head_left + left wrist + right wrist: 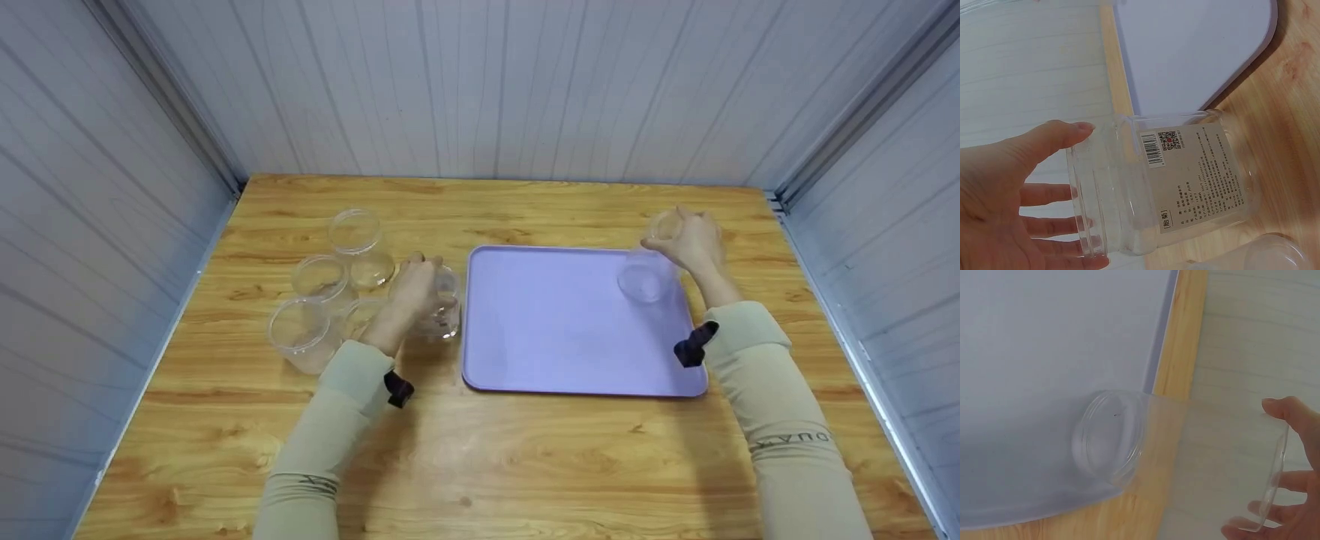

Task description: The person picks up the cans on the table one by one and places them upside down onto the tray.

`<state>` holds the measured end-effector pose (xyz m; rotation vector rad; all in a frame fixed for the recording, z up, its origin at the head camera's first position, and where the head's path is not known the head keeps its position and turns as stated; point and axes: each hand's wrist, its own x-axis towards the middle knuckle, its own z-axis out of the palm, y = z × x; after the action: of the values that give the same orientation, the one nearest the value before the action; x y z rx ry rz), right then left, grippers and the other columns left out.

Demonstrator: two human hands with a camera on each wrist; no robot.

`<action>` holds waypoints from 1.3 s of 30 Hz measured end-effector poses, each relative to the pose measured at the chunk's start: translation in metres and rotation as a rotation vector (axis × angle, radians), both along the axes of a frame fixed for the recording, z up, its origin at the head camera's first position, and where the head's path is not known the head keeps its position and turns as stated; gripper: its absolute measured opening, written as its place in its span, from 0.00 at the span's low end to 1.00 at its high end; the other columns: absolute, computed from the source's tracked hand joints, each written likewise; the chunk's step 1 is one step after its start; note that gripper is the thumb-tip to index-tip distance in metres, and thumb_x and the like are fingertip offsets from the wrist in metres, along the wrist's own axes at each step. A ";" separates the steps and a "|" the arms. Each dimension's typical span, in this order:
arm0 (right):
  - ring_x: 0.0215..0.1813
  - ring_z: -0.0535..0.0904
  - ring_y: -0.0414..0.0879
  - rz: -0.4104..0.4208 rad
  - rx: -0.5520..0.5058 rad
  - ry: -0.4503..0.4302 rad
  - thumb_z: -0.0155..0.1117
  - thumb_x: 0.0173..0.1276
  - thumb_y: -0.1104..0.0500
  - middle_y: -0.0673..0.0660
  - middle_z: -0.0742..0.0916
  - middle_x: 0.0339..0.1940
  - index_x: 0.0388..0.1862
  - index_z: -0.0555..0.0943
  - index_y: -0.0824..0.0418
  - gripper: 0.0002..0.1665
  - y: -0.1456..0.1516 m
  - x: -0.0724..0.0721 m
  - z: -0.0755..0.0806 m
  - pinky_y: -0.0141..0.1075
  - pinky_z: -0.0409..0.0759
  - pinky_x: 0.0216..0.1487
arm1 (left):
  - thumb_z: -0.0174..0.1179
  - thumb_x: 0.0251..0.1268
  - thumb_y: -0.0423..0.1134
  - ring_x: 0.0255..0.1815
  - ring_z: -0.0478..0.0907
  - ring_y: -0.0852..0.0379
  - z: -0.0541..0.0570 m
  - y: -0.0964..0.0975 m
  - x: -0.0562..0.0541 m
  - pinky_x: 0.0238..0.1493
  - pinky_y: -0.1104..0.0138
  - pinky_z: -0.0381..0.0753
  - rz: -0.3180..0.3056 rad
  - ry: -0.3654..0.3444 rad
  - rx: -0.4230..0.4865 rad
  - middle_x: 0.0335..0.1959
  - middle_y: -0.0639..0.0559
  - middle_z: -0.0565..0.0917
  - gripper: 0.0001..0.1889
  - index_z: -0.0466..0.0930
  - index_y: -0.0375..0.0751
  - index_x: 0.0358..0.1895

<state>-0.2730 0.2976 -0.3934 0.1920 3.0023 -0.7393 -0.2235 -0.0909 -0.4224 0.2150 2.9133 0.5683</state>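
My left hand grips a clear plastic jar by its threaded rim, thumb on one side and fingers on the other. The jar has a pale printed label with a barcode, and it stands on the wood just left of the lilac tray. Over at the tray's far right corner, my right hand holds a clear plastic cup around its rim. The base of this cup overlaps the tray's corner, and the right wrist view shows its round bottom close over the tray surface.
Several more clear jars stand left of my left hand, among them a far one, a middle one and a near one. Pale panelled walls enclose the wooden table at the back and sides.
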 end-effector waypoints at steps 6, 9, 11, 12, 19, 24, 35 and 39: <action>0.63 0.49 0.70 -0.013 0.003 -0.026 0.66 0.50 0.44 0.78 0.55 0.63 0.67 0.52 0.68 0.54 0.003 -0.003 -0.001 0.58 0.52 0.60 | 0.68 0.42 0.43 0.49 0.68 0.39 0.001 0.001 0.000 0.47 0.54 0.71 -0.016 0.015 -0.007 0.47 0.34 0.70 0.30 0.72 0.33 0.51; 0.62 0.50 0.71 -0.019 0.012 -0.038 0.66 0.50 0.44 0.78 0.55 0.63 0.67 0.53 0.68 0.54 0.005 -0.004 -0.001 0.59 0.53 0.59 | 0.68 0.41 0.44 0.47 0.69 0.39 0.002 0.000 0.000 0.44 0.55 0.73 -0.023 0.010 -0.002 0.46 0.35 0.71 0.29 0.73 0.34 0.49; 0.62 0.50 0.71 -0.025 0.018 -0.047 0.66 0.50 0.43 0.78 0.55 0.63 0.67 0.53 0.68 0.54 0.005 -0.005 0.000 0.59 0.54 0.58 | 0.67 0.41 0.43 0.46 0.70 0.39 0.004 0.000 0.000 0.43 0.54 0.73 -0.028 0.004 0.011 0.46 0.35 0.71 0.28 0.73 0.34 0.49; 0.62 0.51 0.71 -0.026 0.022 -0.049 0.65 0.50 0.43 0.78 0.55 0.63 0.67 0.53 0.68 0.54 0.005 -0.005 -0.001 0.59 0.54 0.58 | 0.67 0.41 0.43 0.46 0.70 0.39 0.004 0.000 0.000 0.44 0.55 0.73 -0.033 0.004 0.016 0.46 0.35 0.71 0.29 0.73 0.33 0.50; 0.63 0.48 0.70 -0.030 0.004 -0.074 0.65 0.51 0.43 0.78 0.52 0.64 0.67 0.52 0.68 0.54 0.005 -0.008 -0.001 0.59 0.53 0.60 | 0.67 0.43 0.44 0.47 0.71 0.39 0.010 -0.002 0.002 0.47 0.54 0.72 -0.045 0.019 0.019 0.48 0.33 0.71 0.32 0.70 0.31 0.54; 0.64 0.46 0.70 -0.030 0.003 -0.105 0.64 0.51 0.43 0.78 0.51 0.64 0.68 0.50 0.68 0.55 0.004 -0.010 -0.001 0.59 0.51 0.60 | 0.65 0.42 0.45 0.45 0.72 0.39 0.015 -0.003 0.005 0.45 0.53 0.73 -0.034 0.040 0.048 0.48 0.31 0.71 0.34 0.69 0.29 0.54; 0.63 0.49 0.68 0.019 0.127 -0.132 0.58 0.54 0.40 0.79 0.58 0.61 0.67 0.48 0.71 0.55 0.004 -0.013 -0.001 0.57 0.50 0.61 | 0.65 0.41 0.48 0.45 0.73 0.39 0.021 -0.003 0.008 0.46 0.55 0.74 -0.037 0.153 0.118 0.49 0.30 0.72 0.37 0.69 0.27 0.55; 0.64 0.46 0.69 0.038 0.114 -0.120 0.58 0.55 0.41 0.80 0.57 0.61 0.67 0.44 0.73 0.56 0.003 -0.013 -0.001 0.58 0.47 0.61 | 0.65 0.42 0.49 0.47 0.73 0.39 0.023 -0.004 0.009 0.47 0.56 0.73 -0.018 0.154 0.155 0.50 0.31 0.73 0.38 0.68 0.28 0.56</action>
<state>-0.2857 0.3010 -0.3947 0.1763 2.9265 -0.5342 -0.2143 -0.0952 -0.3997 0.3177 3.0117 0.8100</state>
